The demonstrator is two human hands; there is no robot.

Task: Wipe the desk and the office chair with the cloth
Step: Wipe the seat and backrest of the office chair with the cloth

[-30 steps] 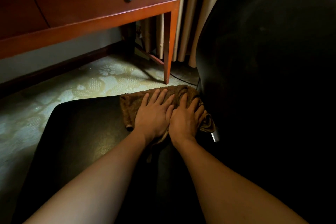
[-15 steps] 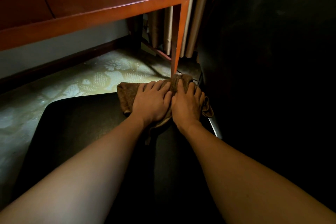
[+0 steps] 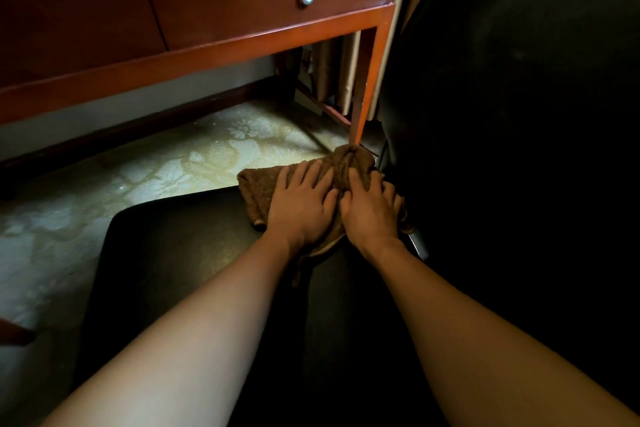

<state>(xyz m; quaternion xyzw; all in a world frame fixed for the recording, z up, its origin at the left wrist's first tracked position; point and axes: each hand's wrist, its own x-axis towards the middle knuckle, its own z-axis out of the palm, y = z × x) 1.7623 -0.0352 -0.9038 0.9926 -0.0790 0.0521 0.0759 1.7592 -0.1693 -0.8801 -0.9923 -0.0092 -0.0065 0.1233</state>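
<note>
Our left hand [image 3: 301, 206] and right hand [image 3: 370, 213] press the cloth [image 3: 259, 184], fingers [image 3: 313, 172] lightly spread, at the seat's [image 3: 180, 253] far corner, centre frame. It is bunched between them; we judge it could slide off the edge.

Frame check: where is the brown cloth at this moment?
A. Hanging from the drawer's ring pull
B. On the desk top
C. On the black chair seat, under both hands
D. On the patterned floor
C: the left hand and right hand lie side by side on the cloth, pressing it onto the far corner of the chair seat.
</note>
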